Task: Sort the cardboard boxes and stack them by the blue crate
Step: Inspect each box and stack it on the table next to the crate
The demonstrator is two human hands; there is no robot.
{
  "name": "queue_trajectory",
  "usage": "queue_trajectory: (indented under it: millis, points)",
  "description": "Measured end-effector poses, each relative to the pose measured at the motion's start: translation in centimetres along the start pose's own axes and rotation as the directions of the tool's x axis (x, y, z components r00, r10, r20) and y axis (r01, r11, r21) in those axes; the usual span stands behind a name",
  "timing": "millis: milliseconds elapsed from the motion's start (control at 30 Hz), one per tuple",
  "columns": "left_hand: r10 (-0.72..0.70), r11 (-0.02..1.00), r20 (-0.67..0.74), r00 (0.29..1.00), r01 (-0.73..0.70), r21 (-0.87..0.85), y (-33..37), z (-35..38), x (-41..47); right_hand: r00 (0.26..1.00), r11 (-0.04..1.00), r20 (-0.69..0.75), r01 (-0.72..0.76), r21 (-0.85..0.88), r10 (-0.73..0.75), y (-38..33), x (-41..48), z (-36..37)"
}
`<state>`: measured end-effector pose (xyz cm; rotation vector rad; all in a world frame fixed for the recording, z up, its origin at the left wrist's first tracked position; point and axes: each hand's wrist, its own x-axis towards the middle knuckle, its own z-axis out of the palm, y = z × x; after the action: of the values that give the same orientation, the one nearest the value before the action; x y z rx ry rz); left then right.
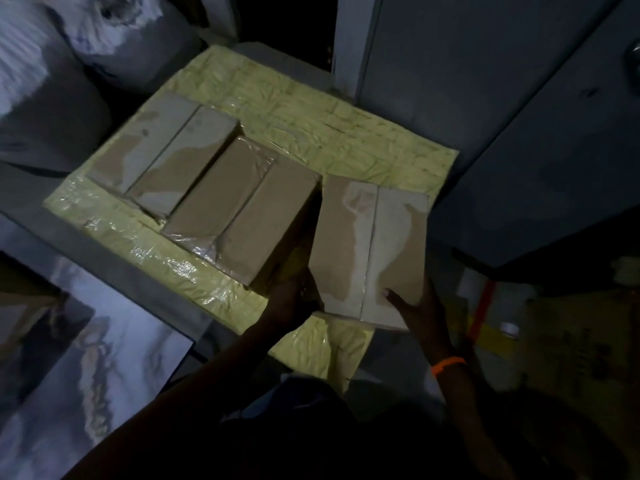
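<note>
Cardboard boxes (pixel 194 174), three in number, are seen from above in a dim room, laid on a yellow surface wrapped in clear film (pixel 311 109). The left box (pixel 162 154) lies flat towards the far left of that surface. The middle box (pixel 242 209) is set just beside it, touching or nearly so, and is partly covered in shiny film at its near end. The right box (pixel 370 251) is angled apart from the middle one, with a dark gap between them, and its near end juts past the yellow edge.

The left hand (pixel 287 299) is placed at the near end of the middle box, by the gap; how its fingers lie cannot be told in the shadow. The right hand (pixel 420 310) is held at the near right corner of the right box, the thumb laid across the top and the fingers wrapped along the side. An orange wristband (pixel 448 363) is worn on that wrist.

Pale sacks (pixel 52 81) are piled at far left, a marbled slab (pixel 86 358) lies at near left, and grey panels (pixel 467 81) stand at right.
</note>
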<state>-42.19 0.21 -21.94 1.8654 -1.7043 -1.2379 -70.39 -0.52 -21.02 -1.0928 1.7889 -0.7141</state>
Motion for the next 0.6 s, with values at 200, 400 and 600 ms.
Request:
queue_trajectory:
  millis: [200, 400, 600]
  points:
    - [0.018, 0.993, 0.066, 0.998, -0.011, -0.118, 2.5, -1.6, -2.0, 1.0, 0.998, -0.008, 0.027, 0.062, -0.026, -1.4, -1.9, -3.0]
    - [0.151, 0.945, -0.043, 0.988, -0.157, -0.288, 5.8, -5.5, -7.5, 0.984, 0.981, 0.006, 0.176, 0.084, -0.177, -6.5, -7.2, -5.9]
    - [0.046, 0.822, -0.265, 0.963, -0.187, -0.538, 4.4, -8.7, -17.4, 0.937, 0.929, 0.044, 0.335, 0.158, -0.345, -11.2, -15.5, -3.2]
